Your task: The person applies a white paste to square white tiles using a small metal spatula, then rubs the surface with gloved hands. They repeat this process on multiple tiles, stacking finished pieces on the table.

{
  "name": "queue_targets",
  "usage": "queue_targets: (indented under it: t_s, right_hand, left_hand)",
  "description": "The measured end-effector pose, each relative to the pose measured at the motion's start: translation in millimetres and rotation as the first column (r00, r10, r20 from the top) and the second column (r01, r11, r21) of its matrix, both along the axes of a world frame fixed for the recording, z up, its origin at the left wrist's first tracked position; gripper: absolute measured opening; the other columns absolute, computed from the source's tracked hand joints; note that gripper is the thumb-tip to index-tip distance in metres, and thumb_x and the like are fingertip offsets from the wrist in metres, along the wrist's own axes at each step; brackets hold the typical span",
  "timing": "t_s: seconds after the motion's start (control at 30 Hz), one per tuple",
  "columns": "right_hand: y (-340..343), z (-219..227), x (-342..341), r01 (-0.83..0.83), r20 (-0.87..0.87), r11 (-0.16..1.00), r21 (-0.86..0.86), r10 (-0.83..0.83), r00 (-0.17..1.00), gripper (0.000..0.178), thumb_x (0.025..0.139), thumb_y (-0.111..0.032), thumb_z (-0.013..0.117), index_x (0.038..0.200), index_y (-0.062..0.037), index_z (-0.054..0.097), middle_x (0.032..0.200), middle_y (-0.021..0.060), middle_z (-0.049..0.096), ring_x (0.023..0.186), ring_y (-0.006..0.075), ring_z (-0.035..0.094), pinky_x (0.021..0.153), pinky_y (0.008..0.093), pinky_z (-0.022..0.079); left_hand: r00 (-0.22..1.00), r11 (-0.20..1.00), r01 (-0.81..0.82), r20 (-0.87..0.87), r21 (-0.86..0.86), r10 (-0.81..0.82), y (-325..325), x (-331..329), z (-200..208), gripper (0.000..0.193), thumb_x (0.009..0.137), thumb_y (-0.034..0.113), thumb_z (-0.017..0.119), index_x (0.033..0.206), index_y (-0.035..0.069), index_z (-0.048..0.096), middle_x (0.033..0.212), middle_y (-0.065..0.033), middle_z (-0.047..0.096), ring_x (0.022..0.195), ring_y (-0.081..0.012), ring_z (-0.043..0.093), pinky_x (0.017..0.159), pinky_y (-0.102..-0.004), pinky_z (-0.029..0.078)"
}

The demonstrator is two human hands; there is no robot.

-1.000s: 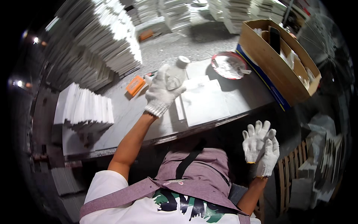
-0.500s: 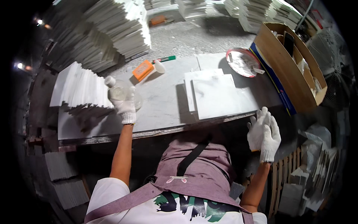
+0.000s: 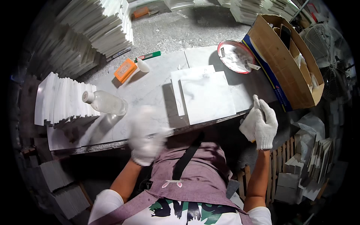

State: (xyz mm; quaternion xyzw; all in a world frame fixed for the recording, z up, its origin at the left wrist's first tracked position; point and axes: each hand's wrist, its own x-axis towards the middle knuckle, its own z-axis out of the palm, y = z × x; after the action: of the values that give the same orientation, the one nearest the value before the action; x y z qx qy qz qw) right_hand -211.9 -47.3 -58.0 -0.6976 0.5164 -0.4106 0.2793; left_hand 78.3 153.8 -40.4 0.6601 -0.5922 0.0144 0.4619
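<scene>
Marbled desk (image 3: 157, 86) before tall stacks of white slabs (image 3: 108, 30), carrying one orange box (image 3: 125, 70), one brown carton (image 3: 275, 62) and, at centre, two overlapping white tiles (image 3: 208, 97). Clear bottle (image 3: 111, 103), white-capped, at left, just beside a row of upright tiles (image 3: 67, 97). Left hand (image 3: 147, 135), white-gloved, blurred at the desk's front edge, near the bottle, fingers' state I cannot tell; right hand (image 3: 265, 123), likewise gloved, beyond that edge, fingers grasping a loose white glove (image 3: 246, 128)

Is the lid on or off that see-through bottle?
On: a white cap covers the top of the bottle.
</scene>
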Motion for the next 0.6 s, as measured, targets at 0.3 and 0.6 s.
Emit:
queue_targets:
  t_s: [0.3,0.6]
  right_hand:
    - [-33.9,12.1,59.1,-0.215,-0.364,0.925,-0.314,0.092,0.927,0.024,0.084,-0.005,0.069,0.106,-0.0147,0.075,0.085,0.0072,0.068,0.073,0.0219,0.067,0.065,0.0304,0.053]
    - [-51.2,14.8,102.3,-0.439,-0.653,0.817,-0.374,0.104,0.750,0.029,0.080,-0.012,0.069,0.107,-0.0236,0.073,0.076,0.0036,0.061,0.067,0.0211,0.063,0.057,0.0339,0.050]
  left_hand:
    - [0.786,0.939,0.244,0.518,0.241,-0.337,-122.8,-54.6,-42.8,0.044,0.081,0.023,0.064,0.124,0.015,0.059,0.126,-0.0116,0.055,0.120,-0.0312,0.054,0.105,-0.0474,0.041]
    - [0.824,0.928,0.292,0.432,0.232,-0.367,-117.5,-46.1,-45.0,0.031,0.080,0.018,0.061,0.111,0.015,0.069,0.123,-0.0101,0.060,0.120,-0.0291,0.056,0.105,-0.0474,0.044]
